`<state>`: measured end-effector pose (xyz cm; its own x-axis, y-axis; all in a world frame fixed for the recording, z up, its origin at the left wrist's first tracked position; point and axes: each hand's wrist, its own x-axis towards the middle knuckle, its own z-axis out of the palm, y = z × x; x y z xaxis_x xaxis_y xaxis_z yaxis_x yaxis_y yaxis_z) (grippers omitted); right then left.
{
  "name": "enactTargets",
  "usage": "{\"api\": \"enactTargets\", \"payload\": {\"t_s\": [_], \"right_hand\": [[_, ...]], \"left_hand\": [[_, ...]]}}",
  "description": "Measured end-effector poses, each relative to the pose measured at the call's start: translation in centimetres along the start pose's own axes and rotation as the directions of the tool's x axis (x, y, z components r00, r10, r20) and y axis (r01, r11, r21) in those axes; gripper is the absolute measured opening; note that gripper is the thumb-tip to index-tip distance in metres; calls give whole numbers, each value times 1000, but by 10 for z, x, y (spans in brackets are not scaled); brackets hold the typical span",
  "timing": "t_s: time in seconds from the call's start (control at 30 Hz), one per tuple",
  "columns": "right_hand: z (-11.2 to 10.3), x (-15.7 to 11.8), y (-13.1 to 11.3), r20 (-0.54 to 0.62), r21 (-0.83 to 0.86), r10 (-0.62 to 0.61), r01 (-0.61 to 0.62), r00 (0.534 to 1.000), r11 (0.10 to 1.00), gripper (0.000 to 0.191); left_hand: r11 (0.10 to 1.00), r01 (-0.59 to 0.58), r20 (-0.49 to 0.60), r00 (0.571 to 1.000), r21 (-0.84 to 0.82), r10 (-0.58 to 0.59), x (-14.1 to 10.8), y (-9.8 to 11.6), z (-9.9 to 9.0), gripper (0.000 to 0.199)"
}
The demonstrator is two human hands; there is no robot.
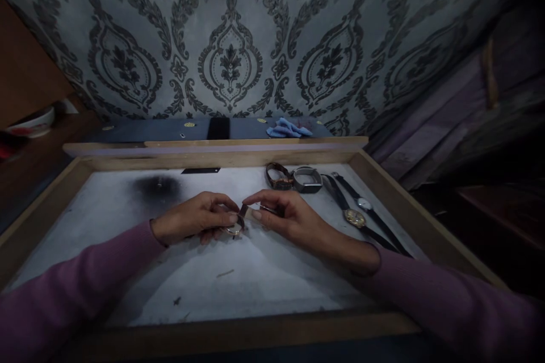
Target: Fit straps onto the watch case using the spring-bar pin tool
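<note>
Purple sleeves lie nearest the camera, entering from the near left and near right and crossing the near rim of a wooden tray. Locate the watch near the middle of the tray, between the two hands. Its round, gold-coloured case sits at the fingertips of the left hand; thumb and fingers are clamped on it. The left hand is the nearer one, in direct contact.

A brown strap rises from the far right edge of the case, its long axis tilted toward the far side. The right hand stands to the right of this strap, index fingertip at its upper end and thumb just beside. Whether these fingers grip the strap, or the thin pale line between them, cannot be told.

Supporting surface: a white base inside the tray, marked by a dark smudge at far left. A dark flat strip lies along the far side. Four further timepieces rest to the far right: a brown watch, a grey watch, a gold-faced watch and a white-faced watch.

Beyond the tray, a blue cloth lies on a dark ledge against a patterned wall. Lighting is dim.
</note>
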<state>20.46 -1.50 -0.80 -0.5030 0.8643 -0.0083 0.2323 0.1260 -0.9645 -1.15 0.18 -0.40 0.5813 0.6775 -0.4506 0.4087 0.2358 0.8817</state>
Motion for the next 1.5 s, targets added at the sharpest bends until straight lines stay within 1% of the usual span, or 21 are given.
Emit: {"api": "enactTargets", "payload": {"t_s": [0.1,0.27,0.47,0.7,0.83,1.03,1.17,1.33,1.5], "right_hand": [[-4,0,0,-26,8,28,-28,999,1000,34],[-6,0,-2,-50,57,34,-31,998,998,32],[-8,0,-4,-60,15,-2,3,998,1000,27],[-11,-1,-7,-57,-68,-33,29,998,997,26],[-12,-3,-8,-46,-132,-58,52,997,990,25],[-12,-3,-5,-32,-199,-89,81,996,977,26],[-12,-3,-5,-17,-214,-90,85,996,973,26],[-12,-4,-7,-9,-219,-78,74,997,973,27],[-11,-3,-6,-2,-215,-62,60,998,975,27]], "left_hand": [[1000,9,24,1000,12,-9,1,0,-3,38],[998,-2,99,995,-63,8,1,-1,-5,38],[999,-23,79,997,-49,27,-6,3,-5,31],[998,-62,68,996,-30,64,-2,5,-8,30],[994,-101,36,994,44,99,-2,7,-7,26],[972,-201,-21,978,120,205,-4,9,0,19],[952,-213,-40,973,218,227,-3,7,0,19],[897,-238,-69,957,374,282,-2,4,-1,19],[871,-255,-73,947,420,312,-2,3,-1,19]]}}
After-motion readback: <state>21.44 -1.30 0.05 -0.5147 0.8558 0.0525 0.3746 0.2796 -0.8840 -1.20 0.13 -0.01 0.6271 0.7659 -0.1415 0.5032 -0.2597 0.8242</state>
